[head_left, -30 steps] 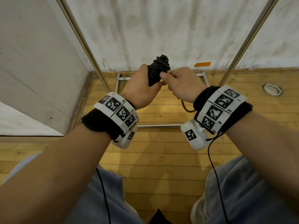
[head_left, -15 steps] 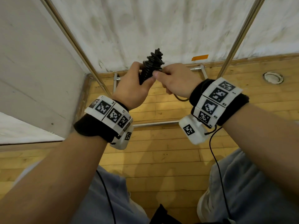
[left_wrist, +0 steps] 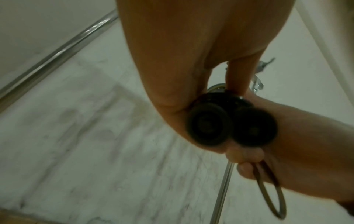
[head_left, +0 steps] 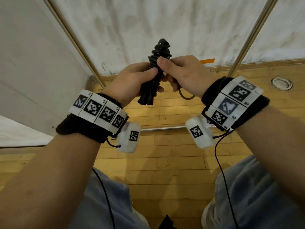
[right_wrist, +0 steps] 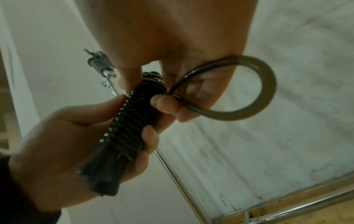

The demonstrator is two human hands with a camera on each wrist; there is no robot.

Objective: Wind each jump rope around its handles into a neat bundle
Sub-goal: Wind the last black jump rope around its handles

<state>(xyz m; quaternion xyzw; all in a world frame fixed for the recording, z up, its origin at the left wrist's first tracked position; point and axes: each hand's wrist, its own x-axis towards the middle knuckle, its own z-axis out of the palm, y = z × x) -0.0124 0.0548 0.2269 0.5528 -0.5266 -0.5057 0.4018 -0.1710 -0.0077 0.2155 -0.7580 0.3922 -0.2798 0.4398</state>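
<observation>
Room: wooden floor [head_left: 156, 166] is running up to a stained white wall [head_left: 165, 22]; two slanted metal poles [head_left: 77, 42] are crossing the wall, and one orange tape mark [head_left: 208, 60] is sitting at its foot.
Hands: two are showing, each wearing one black wristband with square markers.
Jump rope: one black jump rope [head_left: 154, 80] is being held in the air between the hands, coiled tightly around two handles [left_wrist: 231, 125] lying side by side; their round ends are pointing at the left wrist camera, blurred.
Left hand: left hand [head_left: 132, 83] is gripping the lower bundle, fingers curled round it, thumb lying along the coils.
Right hand: right hand [head_left: 184, 75] is pinching the upper coils with thumb and forefinger, while one loose loop [right_wrist: 239, 89] is sticking out below its curled fingers.
Hidden: the bundle's middle is covered by fingers.
</observation>
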